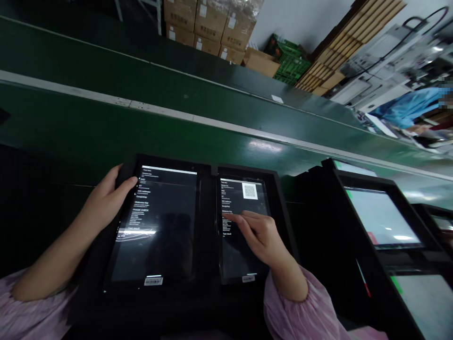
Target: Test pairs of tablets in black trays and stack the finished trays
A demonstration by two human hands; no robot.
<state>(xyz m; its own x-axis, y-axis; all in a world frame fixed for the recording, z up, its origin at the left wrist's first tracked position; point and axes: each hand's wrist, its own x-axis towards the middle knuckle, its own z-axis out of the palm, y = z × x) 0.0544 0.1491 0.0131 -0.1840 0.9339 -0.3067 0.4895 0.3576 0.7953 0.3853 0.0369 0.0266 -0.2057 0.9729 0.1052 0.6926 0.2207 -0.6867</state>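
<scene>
Two tablets lie side by side in a black tray (pixel 205 226). The left tablet (pixel 159 250) shows a dark screen of white text, with a barcode sticker at its lower end. My left hand (pixel 111 196) grips the tray's left rim, its thumb reaching over to the edge of this tablet and the other fingers partly hidden outside. On the right tablet (pixel 237 259) there is similar text plus a QR code. My right hand (pixel 260 233) is over it, holding nothing, with the index finger stretched out onto the text and the other fingers curled.
To the right stands another black tray (pixel 382 226) holding tablets with bright screens. A green conveyor (pixel 198 146) runs across behind my hands. Cardboard boxes (pixel 212 28) and green crates (pixel 290 59) are stacked beyond it. A person in blue (pixel 406 108) is at the far right.
</scene>
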